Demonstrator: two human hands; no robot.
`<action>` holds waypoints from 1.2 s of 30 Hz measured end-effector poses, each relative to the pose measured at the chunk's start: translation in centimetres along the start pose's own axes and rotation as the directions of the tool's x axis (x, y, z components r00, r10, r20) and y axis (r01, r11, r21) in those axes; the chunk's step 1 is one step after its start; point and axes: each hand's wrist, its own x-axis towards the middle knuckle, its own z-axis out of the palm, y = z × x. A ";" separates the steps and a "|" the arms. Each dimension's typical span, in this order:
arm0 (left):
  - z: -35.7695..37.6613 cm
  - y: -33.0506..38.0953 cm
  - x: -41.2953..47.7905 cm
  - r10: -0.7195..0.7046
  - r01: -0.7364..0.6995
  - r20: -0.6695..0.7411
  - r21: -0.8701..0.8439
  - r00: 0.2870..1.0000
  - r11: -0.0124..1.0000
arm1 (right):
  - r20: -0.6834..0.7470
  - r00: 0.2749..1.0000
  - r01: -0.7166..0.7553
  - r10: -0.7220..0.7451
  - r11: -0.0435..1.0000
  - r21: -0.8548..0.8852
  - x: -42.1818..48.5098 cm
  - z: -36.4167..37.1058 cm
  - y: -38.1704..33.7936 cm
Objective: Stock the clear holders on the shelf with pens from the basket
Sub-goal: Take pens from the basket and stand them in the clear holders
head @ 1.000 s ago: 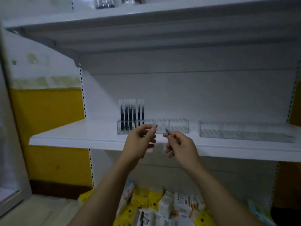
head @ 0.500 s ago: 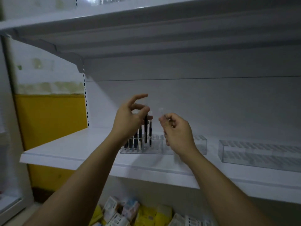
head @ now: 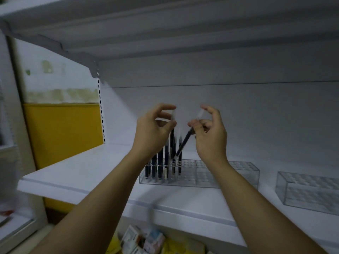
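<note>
A clear holder [head: 216, 177] with a grid of holes stands on the white shelf [head: 88, 173]. Several dark pens [head: 161, 162] stand upright in its left end. My left hand [head: 154, 131] is above them, thumb and fingers pinching the clear top of one upright pen. My right hand [head: 211, 132] holds another dark pen [head: 184, 143] tilted, its tip just over the holder's holes beside the standing pens. A second clear holder [head: 308, 191] with no pens in it sits at the right. The basket is out of view.
An upper shelf [head: 165, 24] overhangs closely above. Below the shelf lie small white and yellow boxes [head: 145, 241]. A yellow wall panel [head: 62, 132] is at the left.
Both hands have risen from the shelf's front edge to above the holder. The view has moved closer to the shelf. The right hand's pen now slants down toward the holes.
</note>
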 end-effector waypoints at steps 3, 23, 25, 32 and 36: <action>-0.1 -0.5 0.0 0.019 -0.020 0.019 0.022 1.000 1.000 | 0.062 0.998 0.031 -0.027 0.998 -0.061 0.2 0.3 1.0; -0.3 -0.2 -0.3 -0.018 0.011 0.043 0.144 0.999 0.990 | 0.492 0.870 0.212 0.044 0.867 -0.452 -2.6 -0.2 2.1; 0.1 -0.4 -0.2 -0.028 0.017 0.068 0.160 0.997 0.987 | 0.521 0.849 0.226 0.090 0.829 -0.512 -2.9 -0.6 1.9; 0.8 -1.1 0.5 -0.113 0.099 0.021 0.347 0.993 0.933 | 0.527 0.834 0.206 0.164 0.793 -0.574 -3.2 -0.9 1.4; 0.7 -1.4 0.0 -0.159 0.120 0.068 0.394 0.985 0.911 | 0.525 0.832 0.209 0.177 0.779 -0.592 -3.2 -0.9 1.6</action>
